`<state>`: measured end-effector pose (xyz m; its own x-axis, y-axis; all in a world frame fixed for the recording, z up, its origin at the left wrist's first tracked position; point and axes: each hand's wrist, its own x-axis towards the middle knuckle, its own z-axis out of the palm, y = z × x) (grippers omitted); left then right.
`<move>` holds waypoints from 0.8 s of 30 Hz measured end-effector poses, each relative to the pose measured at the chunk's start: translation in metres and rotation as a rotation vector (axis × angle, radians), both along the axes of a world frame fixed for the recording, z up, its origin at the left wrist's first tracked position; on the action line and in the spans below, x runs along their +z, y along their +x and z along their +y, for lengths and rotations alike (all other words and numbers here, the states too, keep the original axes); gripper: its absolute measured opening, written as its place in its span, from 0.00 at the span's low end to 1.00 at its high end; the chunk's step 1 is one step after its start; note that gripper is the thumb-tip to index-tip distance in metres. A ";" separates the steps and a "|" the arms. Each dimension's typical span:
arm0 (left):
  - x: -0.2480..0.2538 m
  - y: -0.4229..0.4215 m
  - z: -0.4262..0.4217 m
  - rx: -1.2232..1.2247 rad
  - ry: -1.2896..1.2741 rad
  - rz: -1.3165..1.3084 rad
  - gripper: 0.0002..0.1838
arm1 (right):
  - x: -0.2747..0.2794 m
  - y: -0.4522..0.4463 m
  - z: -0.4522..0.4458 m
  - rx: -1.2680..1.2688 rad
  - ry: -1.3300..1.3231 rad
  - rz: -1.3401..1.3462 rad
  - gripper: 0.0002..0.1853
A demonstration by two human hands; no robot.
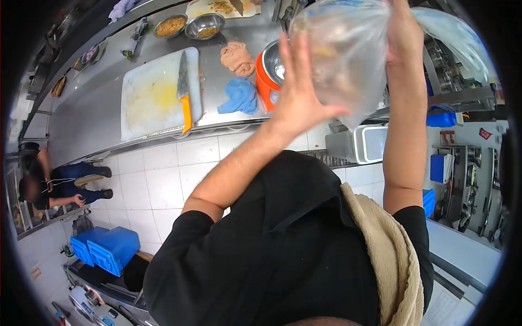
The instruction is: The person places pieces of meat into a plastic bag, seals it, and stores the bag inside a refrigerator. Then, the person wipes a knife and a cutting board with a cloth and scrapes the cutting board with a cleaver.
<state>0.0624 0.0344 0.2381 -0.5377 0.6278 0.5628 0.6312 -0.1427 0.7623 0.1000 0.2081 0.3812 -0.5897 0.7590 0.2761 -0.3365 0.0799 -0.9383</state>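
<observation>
Plastic bag (348, 60): raised, right of the orange scale (263, 88). Left hand (300, 92): fingers spread beside it. Right hand (405, 38): apparently pinching its edge; a weak grip could drop it.

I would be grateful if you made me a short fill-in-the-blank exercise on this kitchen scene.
1. The knife on the white cutting board has a handle coloured ____.
2. The hand with fingers spread by the plastic bag is the person's ____ hand.
3. The crumpled cloth nearest the knife's handle is ____.
4. The tan towel hangs over the person's ____ shoulder.

Missing words: orange; left; blue; right.
</observation>
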 end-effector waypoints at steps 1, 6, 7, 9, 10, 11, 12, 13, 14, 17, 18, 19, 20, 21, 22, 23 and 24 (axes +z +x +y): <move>-0.003 -0.015 0.005 0.047 0.017 -0.013 0.87 | -0.002 -0.005 -0.005 0.031 -0.025 0.011 0.26; -0.017 -0.080 0.014 0.018 0.078 -0.019 0.57 | -0.043 -0.033 0.036 0.451 -0.296 0.016 0.24; -0.013 -0.084 0.012 0.015 0.035 -0.040 0.56 | -0.055 -0.040 0.050 0.509 -0.333 0.017 0.24; -0.010 -0.093 0.010 0.010 -0.055 -0.087 0.52 | -0.087 -0.052 0.083 0.625 -0.409 0.014 0.24; -0.014 -0.102 0.013 0.001 -0.048 -0.052 0.47 | -0.109 -0.055 0.101 0.779 -0.447 0.075 0.26; -0.019 -0.106 0.015 -0.003 -0.083 -0.048 0.46 | -0.123 -0.052 0.099 0.719 -0.475 0.062 0.26; -0.023 -0.110 0.017 -0.004 -0.120 -0.046 0.45 | -0.136 -0.049 0.097 0.663 -0.505 0.047 0.26; -0.027 -0.112 0.018 -0.002 -0.158 -0.043 0.45 | -0.149 -0.049 0.094 0.609 -0.535 0.031 0.26; -0.032 -0.113 0.021 0.018 -0.198 -0.030 0.43 | -0.157 -0.050 0.089 0.557 -0.565 0.015 0.26; -0.054 -0.121 0.037 0.056 -0.231 0.010 0.42 | -0.147 -0.049 0.035 0.073 -0.723 -0.310 0.33; -0.058 -0.120 0.039 0.043 -0.256 -0.014 0.42 | -0.170 -0.041 0.049 0.161 -0.625 -0.316 0.38; -0.062 -0.121 0.041 0.032 -0.282 -0.041 0.41 | -0.179 -0.039 0.052 0.198 -0.600 -0.326 0.36; -0.063 -0.120 0.041 0.024 -0.307 -0.069 0.41 | -0.176 -0.043 0.050 0.238 -0.601 -0.327 0.35; -0.064 -0.119 0.043 -0.004 -0.247 -0.117 0.38 | -0.173 -0.046 0.048 0.274 -0.603 -0.332 0.34; -0.066 -0.117 0.045 -0.034 -0.187 -0.164 0.35 | -0.170 -0.050 0.047 0.305 -0.599 -0.338 0.33; -0.067 -0.117 0.045 -0.064 -0.125 -0.208 0.31 | -0.168 -0.052 0.047 0.325 -0.594 -0.345 0.31; -0.067 -0.119 0.043 -0.054 -0.152 -0.200 0.32 | -0.165 -0.054 0.047 0.337 -0.578 -0.350 0.30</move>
